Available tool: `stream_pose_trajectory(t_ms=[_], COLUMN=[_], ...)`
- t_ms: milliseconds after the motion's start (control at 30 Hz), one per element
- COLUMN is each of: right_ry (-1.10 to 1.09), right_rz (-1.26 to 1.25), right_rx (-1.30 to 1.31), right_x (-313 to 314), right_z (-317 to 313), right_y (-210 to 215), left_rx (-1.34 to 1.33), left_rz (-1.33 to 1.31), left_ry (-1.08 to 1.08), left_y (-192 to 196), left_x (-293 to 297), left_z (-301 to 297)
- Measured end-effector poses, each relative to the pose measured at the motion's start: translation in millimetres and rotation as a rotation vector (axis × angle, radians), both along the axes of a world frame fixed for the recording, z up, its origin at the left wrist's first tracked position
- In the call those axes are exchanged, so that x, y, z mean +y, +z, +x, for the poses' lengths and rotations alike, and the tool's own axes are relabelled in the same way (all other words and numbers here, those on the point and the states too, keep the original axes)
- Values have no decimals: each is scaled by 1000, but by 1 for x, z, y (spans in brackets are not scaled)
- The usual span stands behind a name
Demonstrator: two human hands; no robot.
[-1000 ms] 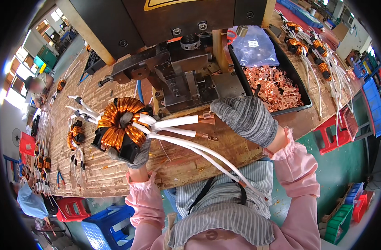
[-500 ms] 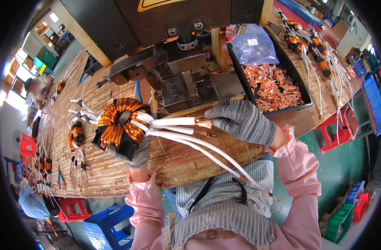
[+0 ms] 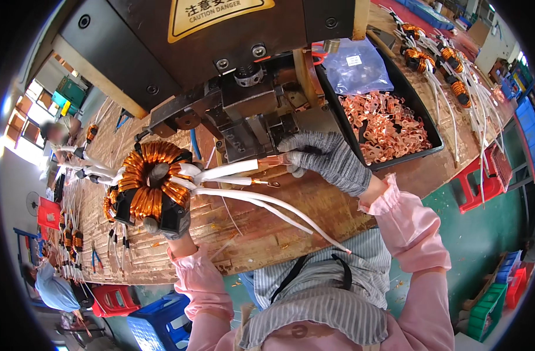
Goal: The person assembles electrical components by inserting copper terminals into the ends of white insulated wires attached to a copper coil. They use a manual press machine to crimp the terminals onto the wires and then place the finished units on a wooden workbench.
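Note:
My left hand [image 3: 162, 225], in a grey glove, grips from below a copper-wound toroid coil [image 3: 153, 184] on a black base, held above the wooden bench [image 3: 291, 216]. Several white-sleeved leads [image 3: 250, 202] fan out to the right from the coil. My right hand [image 3: 326, 158], also gloved, pinches the tip of the top lead, which carries a copper terminal, right at the jaws of the black press machine [image 3: 250, 117]. A second lead just below ends in a bare copper lug.
A black tray [image 3: 422, 126] of loose copper terminals and a blue plastic bag [image 3: 355, 64] sit to the right of the press. More wound coils lie at the far right [image 3: 431, 61] and along the left of the bench [image 3: 74, 169]. Red stools stand on the green floor [image 3: 475, 187].
My right hand has moved up and left, carrying the top lead's terminal from mid-bench to the press jaws. The coil in my left hand has stayed at about the same height.

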State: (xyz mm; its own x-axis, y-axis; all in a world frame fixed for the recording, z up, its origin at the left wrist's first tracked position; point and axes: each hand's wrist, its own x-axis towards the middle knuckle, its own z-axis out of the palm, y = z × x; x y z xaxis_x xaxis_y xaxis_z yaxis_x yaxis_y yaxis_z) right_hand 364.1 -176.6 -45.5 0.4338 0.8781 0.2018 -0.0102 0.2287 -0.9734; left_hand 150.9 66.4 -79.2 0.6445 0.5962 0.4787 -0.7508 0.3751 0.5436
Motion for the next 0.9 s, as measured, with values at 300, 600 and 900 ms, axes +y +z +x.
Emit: stream_pose_trajectory(t_ms=[300, 600, 900], right_ry=[-40, -21, -17], right_rz=[5, 34, 16], right_rx=[34, 81, 203], right_x=[13, 16, 29], right_z=[8, 15, 23], right_y=[2, 0, -1], left_rx=[36, 207, 78], left_rz=[-43, 57, 104], left_ry=[32, 267, 66], left_y=[-1, 14, 17], left_x=[2, -16, -5], left_z=[3, 11, 12])
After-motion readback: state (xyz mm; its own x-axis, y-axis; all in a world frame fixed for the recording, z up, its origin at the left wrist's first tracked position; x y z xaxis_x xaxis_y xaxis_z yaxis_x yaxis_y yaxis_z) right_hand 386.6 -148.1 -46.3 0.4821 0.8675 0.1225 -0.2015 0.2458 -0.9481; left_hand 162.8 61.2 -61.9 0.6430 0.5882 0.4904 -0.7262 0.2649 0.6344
